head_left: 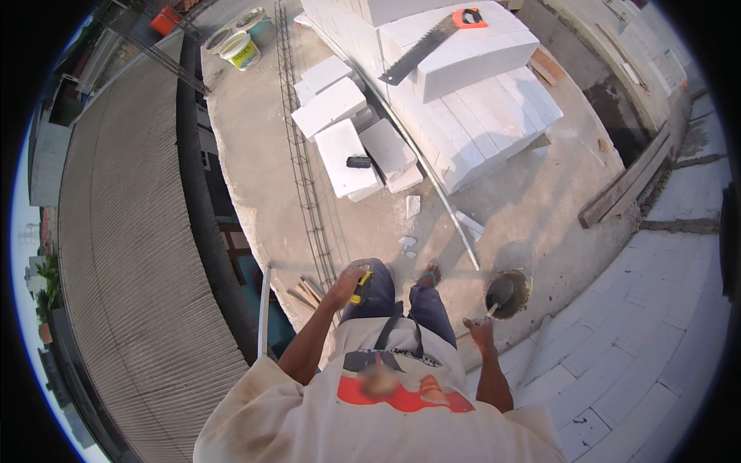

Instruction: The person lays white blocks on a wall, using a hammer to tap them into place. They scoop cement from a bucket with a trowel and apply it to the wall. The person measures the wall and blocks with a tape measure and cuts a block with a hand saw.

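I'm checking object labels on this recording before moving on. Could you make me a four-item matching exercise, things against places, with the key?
Column one:
1. saw
2. yellow tool
3. small black piece
4. white bucket

Column two:
A. in the left hand
B. at the upper left of the picture
C. on top of the stacked white blocks
D. on a loose white block

Pairs: 1-C, 2-A, 3-D, 4-B

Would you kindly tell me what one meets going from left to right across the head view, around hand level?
Corrugated roof, left hand holding a yellow-and-black tool, foot, right hand gripping a pale handle, round dark container, white blockwork.
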Motion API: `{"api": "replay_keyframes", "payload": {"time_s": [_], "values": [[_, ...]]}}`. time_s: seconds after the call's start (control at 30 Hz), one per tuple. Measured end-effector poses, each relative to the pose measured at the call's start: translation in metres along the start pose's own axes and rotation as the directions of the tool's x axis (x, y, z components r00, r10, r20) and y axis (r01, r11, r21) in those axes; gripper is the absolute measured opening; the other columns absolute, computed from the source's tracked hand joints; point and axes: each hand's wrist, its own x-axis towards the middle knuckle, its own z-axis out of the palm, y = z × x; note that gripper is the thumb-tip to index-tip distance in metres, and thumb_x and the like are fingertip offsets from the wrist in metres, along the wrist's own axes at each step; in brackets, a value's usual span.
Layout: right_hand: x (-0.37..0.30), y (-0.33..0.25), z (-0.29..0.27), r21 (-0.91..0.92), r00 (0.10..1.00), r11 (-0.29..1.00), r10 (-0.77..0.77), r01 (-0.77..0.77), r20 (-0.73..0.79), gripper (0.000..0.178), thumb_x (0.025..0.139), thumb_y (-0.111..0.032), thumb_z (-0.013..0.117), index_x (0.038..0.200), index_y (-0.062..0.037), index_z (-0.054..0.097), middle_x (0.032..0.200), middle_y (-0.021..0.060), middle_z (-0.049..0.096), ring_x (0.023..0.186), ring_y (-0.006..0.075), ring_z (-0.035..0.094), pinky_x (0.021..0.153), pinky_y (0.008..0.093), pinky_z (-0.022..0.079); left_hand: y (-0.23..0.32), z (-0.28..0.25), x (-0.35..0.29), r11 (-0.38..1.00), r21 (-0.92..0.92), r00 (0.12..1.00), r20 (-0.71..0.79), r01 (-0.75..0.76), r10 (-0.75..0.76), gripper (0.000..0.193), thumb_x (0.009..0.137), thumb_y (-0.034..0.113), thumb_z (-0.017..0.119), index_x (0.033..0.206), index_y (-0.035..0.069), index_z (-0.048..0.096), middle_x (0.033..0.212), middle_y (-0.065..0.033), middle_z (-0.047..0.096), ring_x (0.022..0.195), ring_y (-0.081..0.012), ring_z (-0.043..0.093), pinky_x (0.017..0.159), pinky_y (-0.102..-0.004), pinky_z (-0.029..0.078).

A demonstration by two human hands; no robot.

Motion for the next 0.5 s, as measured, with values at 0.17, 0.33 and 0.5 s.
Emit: {"api": "replay_keyframes", "payload": {"time_s": [0.17,0.33,0.5], "values": [[0.085,-0.082,-0.036,0.136,0.996,0.987,-0.078,0.082,-0.034,0.031,0.097,-0.029,0.077,0.089,0.0014,0.075,0.069,-0.0002,0.061,0.063,0.0098,0.053,0.058,0.0327,0.043,0.01,-0.016,0.003,0.881,-0.47,0.983,-0.133,0.049,-0.125,0.04,0.102,0.032,0.054,0.129,0.006,0.066,0.103,-0.0082,0.07,0.087,-0.0175,0.07,0.076,-0.0339,0.059],[0.144,-0.142,-0.037,0.189,0.994,0.978,0.075,-0.088,0.073,0.022,0.098,-0.022,0.073,0.103,-0.0003,0.075,0.069,0.0018,0.064,0.055,0.0095,0.057,0.047,0.0258,0.041,0.012,-0.051,0.027,0.755,-0.645,0.965,-0.1,0.123,-0.243,0.045,0.103,0.036,0.055,0.136,0.007,0.065,0.099,-0.0091,0.071,0.079,-0.0187,0.071,0.066,-0.0365,0.06],[0.161,-0.236,0.01,0.055,0.954,0.967,0.234,-0.248,0.189,0.027,0.096,-0.025,0.073,0.108,-0.0011,0.076,0.075,0.0054,0.069,0.06,0.0119,0.063,0.051,0.0283,0.049,0.043,-0.098,0.085,0.895,-0.441,0.969,-0.187,0.062,-0.159,0.053,0.102,0.037,0.058,0.142,0.002,0.061,0.11,-0.0123,0.071,0.093,-0.0216,0.071,0.085,-0.0336,0.058]]}}
